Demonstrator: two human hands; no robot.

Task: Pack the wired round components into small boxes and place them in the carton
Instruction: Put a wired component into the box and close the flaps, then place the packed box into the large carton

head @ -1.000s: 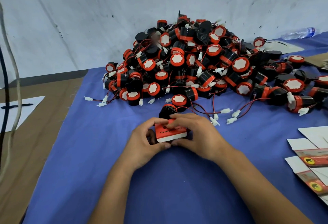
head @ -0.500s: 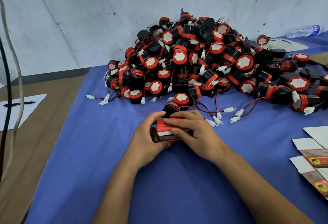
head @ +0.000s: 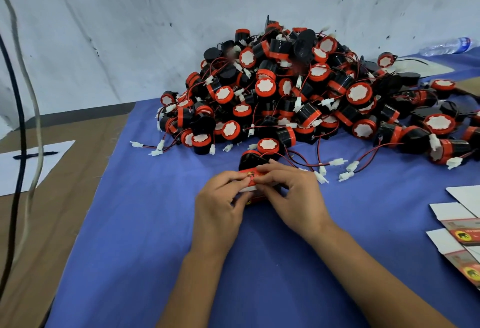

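Both hands grip a small red box (head: 251, 184) just in front of the pile of round components (head: 298, 93) on the blue cloth (head: 130, 249). Left hand (head: 220, 203) & right hand (head: 291, 192) have fingers curled, pinching its top flap. Flat box blanks (head: 459, 234) lie well right of the pile's front.

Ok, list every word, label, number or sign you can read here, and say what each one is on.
No text here can be read.
small box, held by left hand and right hand: yellow print on red, too blurred.
flat box blanks: a line of print, too small; a black animal emblem on yellow, no words.
water bottle: blue label, too far.
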